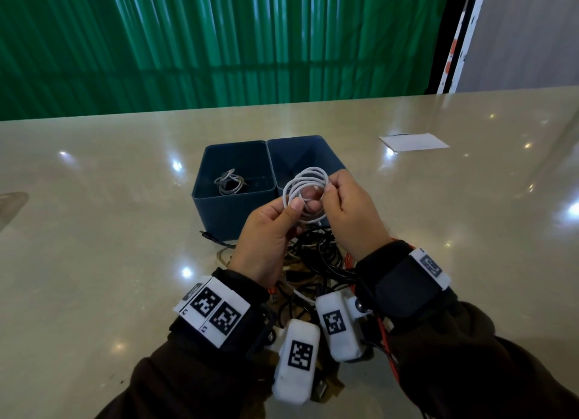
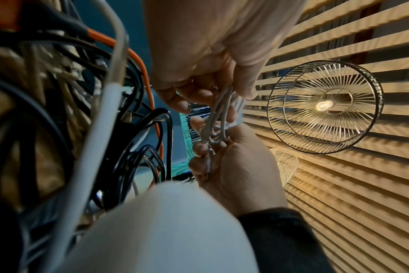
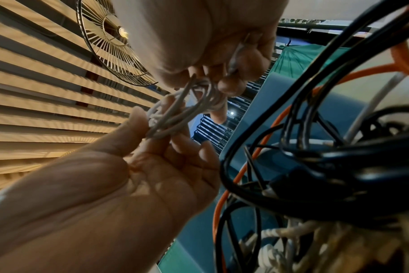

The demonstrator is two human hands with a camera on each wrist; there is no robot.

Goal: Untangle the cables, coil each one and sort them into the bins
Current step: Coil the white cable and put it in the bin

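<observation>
A white cable (image 1: 308,174) wound into a small coil of several loops hangs in the air just in front of two dark blue bins. My left hand (image 1: 297,207) pinches the coil's lower left side between thumb and fingers. My right hand (image 1: 326,190) grips its right side with curled fingers. The left wrist view shows the coil (image 2: 218,118) between my left hand (image 2: 199,92) above and my right hand (image 2: 222,147) below. Seen from the right wrist, the loops (image 3: 175,118) run from my right hand (image 3: 222,79) down to my left hand (image 3: 152,129). The cable's plugs are hidden.
The left bin (image 1: 216,215) holds a coiled grey cable (image 1: 228,182); the right bin (image 1: 300,152) is partly hidden by the coil. A tangle of black, beige and orange cables (image 1: 316,262) lies under my wrists. A white paper (image 1: 413,141) lies far right on the glossy table (image 1: 94,230).
</observation>
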